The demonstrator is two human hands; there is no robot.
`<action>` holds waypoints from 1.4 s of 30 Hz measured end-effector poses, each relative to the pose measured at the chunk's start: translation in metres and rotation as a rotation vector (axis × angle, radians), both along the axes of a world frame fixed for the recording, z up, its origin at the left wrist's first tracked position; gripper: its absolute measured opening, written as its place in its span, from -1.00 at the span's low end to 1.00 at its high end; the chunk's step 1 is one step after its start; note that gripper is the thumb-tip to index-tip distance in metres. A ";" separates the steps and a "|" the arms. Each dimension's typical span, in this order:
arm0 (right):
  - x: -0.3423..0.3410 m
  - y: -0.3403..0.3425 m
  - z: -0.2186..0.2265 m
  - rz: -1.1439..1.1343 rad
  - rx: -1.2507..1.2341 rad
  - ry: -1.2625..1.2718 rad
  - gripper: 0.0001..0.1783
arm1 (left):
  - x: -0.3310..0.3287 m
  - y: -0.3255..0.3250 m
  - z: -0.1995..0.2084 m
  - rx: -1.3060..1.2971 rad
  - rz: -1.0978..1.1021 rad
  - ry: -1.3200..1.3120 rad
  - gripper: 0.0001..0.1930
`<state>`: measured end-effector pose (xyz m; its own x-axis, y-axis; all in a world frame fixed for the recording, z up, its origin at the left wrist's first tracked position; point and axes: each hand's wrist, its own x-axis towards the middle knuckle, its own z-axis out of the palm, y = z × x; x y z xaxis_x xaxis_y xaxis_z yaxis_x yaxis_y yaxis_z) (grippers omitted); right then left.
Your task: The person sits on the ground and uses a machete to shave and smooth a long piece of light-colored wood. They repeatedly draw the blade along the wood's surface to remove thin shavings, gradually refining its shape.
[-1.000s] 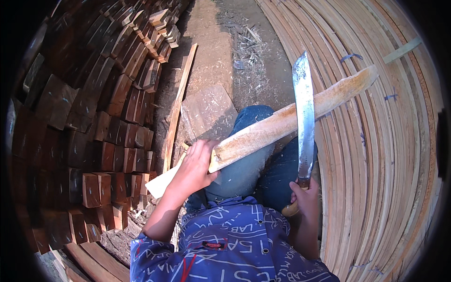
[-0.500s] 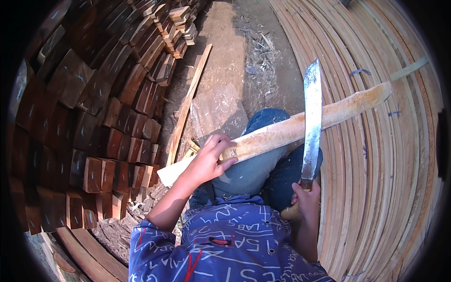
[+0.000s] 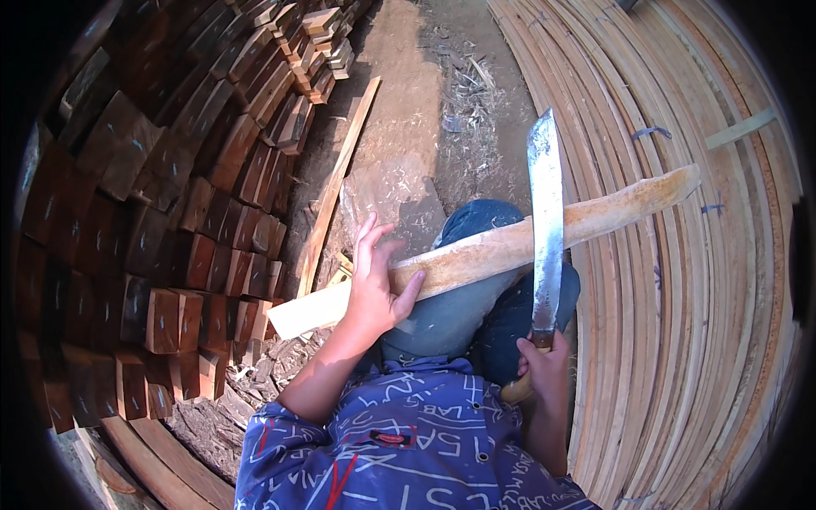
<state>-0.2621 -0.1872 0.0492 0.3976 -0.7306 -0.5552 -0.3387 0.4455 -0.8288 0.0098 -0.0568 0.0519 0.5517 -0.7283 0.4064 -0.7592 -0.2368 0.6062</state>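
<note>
A long, pale, slightly curved wooden slat [image 3: 476, 255] lies slantwise across my thighs, its left end lower and nearer to me. My left hand [image 3: 374, 276] is at the left part of the slat, fingers raised and spread, with the thumb against the wood. In my right hand [image 3: 546, 365] is a machete [image 3: 546, 221], gripped by its wooden handle. Its broad steel blade points up and away from me. In this view the blade crosses in front of the slat; whether they touch I cannot tell.
Stacked reddish-brown timber blocks [image 3: 161, 319] rise on my left. Long bundled boards [image 3: 646, 357] fill the right side. A narrow wooden strip [image 3: 340, 178] lies on the dirt ground [image 3: 395, 93] ahead, with wood shavings [image 3: 467, 85] beyond it.
The fingers of my left hand have lifted off the slat and spread. The slat has shifted a little toward the lower left. The machete has moved slightly left.
</note>
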 end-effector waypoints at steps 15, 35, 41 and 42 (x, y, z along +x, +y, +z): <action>-0.003 0.008 0.003 -0.004 0.005 0.011 -0.82 | -0.029 -0.007 -0.005 0.327 0.018 0.102 -0.22; 0.022 -0.027 0.039 0.364 -1.174 0.361 -0.60 | -0.018 0.031 -0.002 0.550 -0.202 0.322 -0.55; 0.025 -0.038 0.032 0.444 -1.216 0.497 -0.70 | -0.025 0.027 -0.020 0.499 -0.116 0.192 -0.51; 0.023 -0.039 0.030 0.478 -1.199 0.519 -0.69 | -0.024 0.026 -0.021 0.504 -0.124 0.200 -0.50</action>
<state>-0.2391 -0.2259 0.0788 0.6846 -0.7140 0.1468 -0.6382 -0.6844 -0.3526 -0.0145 -0.0310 0.0306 0.4802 -0.8699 -0.1129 -0.6815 -0.4510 0.5763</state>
